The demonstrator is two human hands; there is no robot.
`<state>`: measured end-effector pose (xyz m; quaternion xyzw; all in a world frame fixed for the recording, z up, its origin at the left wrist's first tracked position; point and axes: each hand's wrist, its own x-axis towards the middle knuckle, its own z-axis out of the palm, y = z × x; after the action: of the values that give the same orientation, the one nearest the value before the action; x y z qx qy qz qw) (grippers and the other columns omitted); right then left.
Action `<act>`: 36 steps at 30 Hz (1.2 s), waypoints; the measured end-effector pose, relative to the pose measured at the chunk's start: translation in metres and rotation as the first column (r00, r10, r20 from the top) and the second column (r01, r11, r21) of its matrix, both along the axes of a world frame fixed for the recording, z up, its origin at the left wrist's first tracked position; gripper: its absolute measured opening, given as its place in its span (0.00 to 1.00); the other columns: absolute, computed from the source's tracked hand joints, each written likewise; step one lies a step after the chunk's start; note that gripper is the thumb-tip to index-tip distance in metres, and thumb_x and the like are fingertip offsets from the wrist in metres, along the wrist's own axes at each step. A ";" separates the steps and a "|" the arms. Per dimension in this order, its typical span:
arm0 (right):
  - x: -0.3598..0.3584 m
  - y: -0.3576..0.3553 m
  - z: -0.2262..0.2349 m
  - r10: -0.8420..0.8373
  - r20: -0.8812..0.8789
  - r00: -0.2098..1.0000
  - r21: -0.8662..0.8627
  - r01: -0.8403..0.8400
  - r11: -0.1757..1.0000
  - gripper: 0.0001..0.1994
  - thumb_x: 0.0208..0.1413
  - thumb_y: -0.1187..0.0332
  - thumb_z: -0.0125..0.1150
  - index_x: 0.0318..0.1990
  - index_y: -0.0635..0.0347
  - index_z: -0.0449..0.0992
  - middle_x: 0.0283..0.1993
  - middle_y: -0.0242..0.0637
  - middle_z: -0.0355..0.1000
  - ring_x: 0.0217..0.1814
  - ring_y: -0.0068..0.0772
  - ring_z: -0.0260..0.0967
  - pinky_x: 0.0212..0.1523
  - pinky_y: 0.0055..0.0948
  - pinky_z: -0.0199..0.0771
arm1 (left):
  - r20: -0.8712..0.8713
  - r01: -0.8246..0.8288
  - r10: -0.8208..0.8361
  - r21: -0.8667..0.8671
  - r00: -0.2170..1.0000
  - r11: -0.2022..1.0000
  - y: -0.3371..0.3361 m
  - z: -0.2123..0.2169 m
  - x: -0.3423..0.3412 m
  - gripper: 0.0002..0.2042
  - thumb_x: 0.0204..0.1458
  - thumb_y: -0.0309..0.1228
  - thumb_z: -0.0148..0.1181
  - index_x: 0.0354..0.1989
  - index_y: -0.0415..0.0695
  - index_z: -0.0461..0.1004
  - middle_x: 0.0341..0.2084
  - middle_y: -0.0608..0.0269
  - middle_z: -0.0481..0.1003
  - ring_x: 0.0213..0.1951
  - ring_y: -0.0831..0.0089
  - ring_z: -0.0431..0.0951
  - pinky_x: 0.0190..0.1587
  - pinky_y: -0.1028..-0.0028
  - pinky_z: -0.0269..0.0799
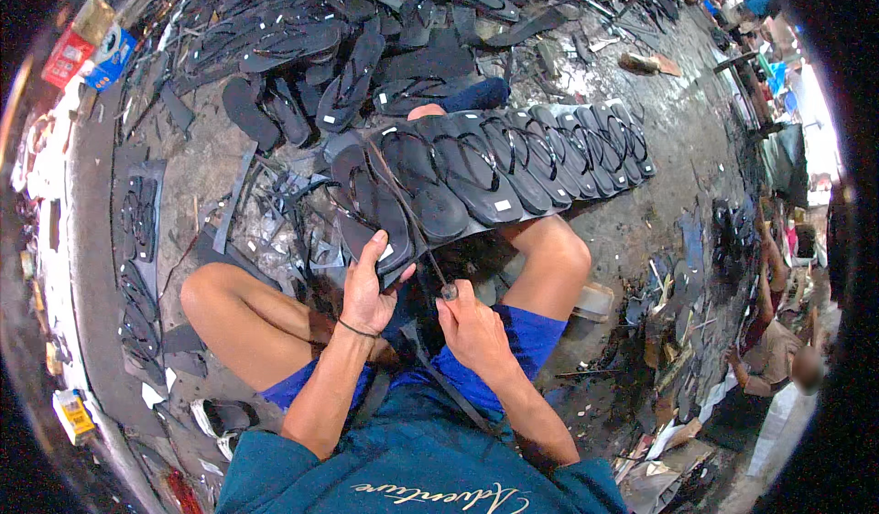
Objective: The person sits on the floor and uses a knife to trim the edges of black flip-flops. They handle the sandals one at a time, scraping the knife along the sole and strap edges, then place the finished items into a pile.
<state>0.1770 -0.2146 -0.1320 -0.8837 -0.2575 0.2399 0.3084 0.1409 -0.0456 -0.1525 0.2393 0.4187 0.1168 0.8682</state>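
Note:
My left hand (368,296) grips the near end of a black flip-flop (374,205), its thumb on top of the sole and its fingers reaching beneath. In my right hand (476,333) is a slim, dark tool (448,291) with a rounded handle. Its thin shaft points up and left along the flip-flop's right edge; whether its tip enters the sole I cannot tell. Against that edge stands a row of black flip-flops (476,171) on a long board, their straps upward and small white labels on several soles.
Loose flip-flops (288,47) are heaped beyond the row, among dark offcuts on the floor. More flip-flops (139,216) lie at the left. A red and blue box (92,56) stands far left. Another person (778,349) sits at the far right.

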 end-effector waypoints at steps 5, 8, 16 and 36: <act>0.018 0.011 -0.013 0.032 0.061 0.998 -0.052 -0.029 0.998 0.13 0.59 0.61 0.53 0.42 0.60 0.62 0.31 0.54 0.74 0.31 0.61 0.72 0.30 0.55 0.72 | 0.033 -0.071 0.075 -0.123 0.997 0.990 -0.008 -0.003 -0.001 0.10 0.55 0.38 0.59 0.35 0.44 0.74 0.31 0.67 0.77 0.31 0.76 0.79 0.31 0.74 0.80; 0.030 0.024 -0.018 0.086 0.031 0.996 -0.102 -0.082 0.991 0.11 0.57 0.62 0.54 0.37 0.62 0.67 0.31 0.54 0.74 0.32 0.61 0.72 0.33 0.55 0.72 | 0.087 -0.072 0.092 -0.207 0.992 0.976 -0.010 -0.017 -0.007 0.09 0.55 0.38 0.59 0.35 0.45 0.75 0.30 0.68 0.77 0.31 0.77 0.79 0.32 0.73 0.81; 0.064 0.042 -0.077 0.345 0.008 0.939 -0.197 -0.337 0.921 0.18 0.50 0.68 0.53 0.48 0.64 0.72 0.47 0.59 0.71 0.47 0.60 0.69 0.49 0.50 0.69 | 0.138 -0.091 0.150 -0.362 0.979 0.928 -0.003 -0.017 -0.014 0.08 0.56 0.37 0.58 0.36 0.45 0.74 0.32 0.67 0.78 0.32 0.76 0.80 0.32 0.75 0.81; 0.073 0.159 -0.153 0.013 -0.074 0.997 0.165 -0.001 0.986 0.18 0.58 0.60 0.52 0.51 0.63 0.67 0.43 0.50 0.73 0.47 0.55 0.69 0.48 0.48 0.68 | 0.092 0.068 -0.054 -0.158 0.994 0.985 0.009 0.016 -0.078 0.15 0.56 0.36 0.58 0.48 0.43 0.70 0.39 0.65 0.76 0.38 0.73 0.78 0.39 0.71 0.78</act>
<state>0.2502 -0.0557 -0.2854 -0.8448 -0.2680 0.2519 0.3888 0.0632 -0.0367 -0.1364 0.1761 0.3807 0.0664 0.9053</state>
